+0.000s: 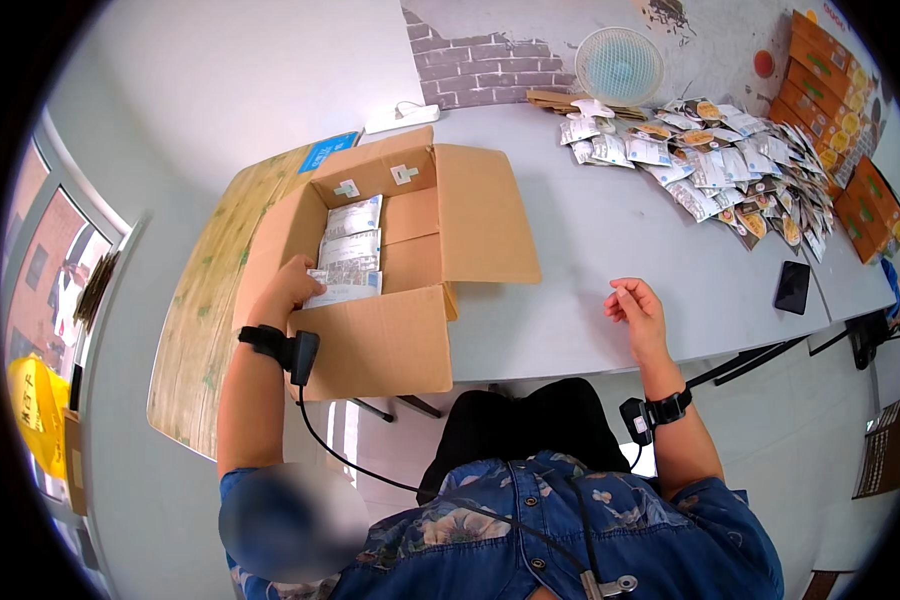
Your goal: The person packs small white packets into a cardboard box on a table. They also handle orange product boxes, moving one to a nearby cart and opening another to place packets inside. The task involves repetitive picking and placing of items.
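Observation:
My left hand (294, 283) reaches over the near left side of an open cardboard box (487, 217), its fingers on the nearest packet (349, 287); whether they grip it I cannot tell. That packet is one of several white printed packets lying in a column along the box's left side, with another packet (351, 251) just beyond. Bare cardboard shows in the right part of the box, whose flaps are folded outwards. My right hand (634, 304) hovers by the table's front edge, right of the box, fingers loosely curled and holding nothing.
A large heap of packets (720, 161) covers the table's back right. A black phone (792, 287) lies near the front edge, with orange-brown cartons (874, 206) at the far right. A fan (619, 66) and a white power strip (403, 118) are at the back. A wood-patterned table (195, 337) is on the left.

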`<state>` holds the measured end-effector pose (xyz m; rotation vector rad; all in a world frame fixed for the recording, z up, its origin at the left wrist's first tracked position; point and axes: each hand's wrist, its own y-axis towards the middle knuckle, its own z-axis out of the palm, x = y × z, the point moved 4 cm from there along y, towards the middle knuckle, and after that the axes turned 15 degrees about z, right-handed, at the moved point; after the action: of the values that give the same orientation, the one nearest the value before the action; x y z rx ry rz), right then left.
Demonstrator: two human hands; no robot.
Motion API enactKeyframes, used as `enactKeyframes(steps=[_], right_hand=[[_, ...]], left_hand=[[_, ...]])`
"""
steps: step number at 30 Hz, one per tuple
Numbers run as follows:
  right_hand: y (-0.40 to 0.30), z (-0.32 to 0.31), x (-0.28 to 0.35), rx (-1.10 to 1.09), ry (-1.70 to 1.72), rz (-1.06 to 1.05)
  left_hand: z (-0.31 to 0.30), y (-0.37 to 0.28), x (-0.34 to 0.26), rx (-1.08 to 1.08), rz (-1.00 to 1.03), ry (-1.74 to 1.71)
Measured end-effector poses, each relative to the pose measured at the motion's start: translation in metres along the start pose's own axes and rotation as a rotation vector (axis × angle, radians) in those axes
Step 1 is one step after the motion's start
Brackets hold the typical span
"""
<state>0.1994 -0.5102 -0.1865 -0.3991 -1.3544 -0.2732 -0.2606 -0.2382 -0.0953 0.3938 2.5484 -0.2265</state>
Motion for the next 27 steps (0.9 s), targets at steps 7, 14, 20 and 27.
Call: enactKeyframes(steps=[7, 14, 20, 27], right_hand=[[0.001, -0.001, -0.003, 0.01, -0.008, 0.002], [0.0, -0.006, -0.003, 0.028, -0.006, -0.047], [0.0, -0.001, -0.004, 0.084, 0.044, -0.002], [-0.002, -0.013, 0.009, 0.112, 0.195, 0.147]], left_hand=[[0.006, -0.004, -0.024, -0.065, 0.33, 0.257], [0.074, -0.083, -0.168, -0.142, 0.894, 0.105], [0.111, -0.106, -0.205, -0.228, 0.929, 0.397], [0.126, -0.099, -0.199, -0.345, 0.879, 0.524]])
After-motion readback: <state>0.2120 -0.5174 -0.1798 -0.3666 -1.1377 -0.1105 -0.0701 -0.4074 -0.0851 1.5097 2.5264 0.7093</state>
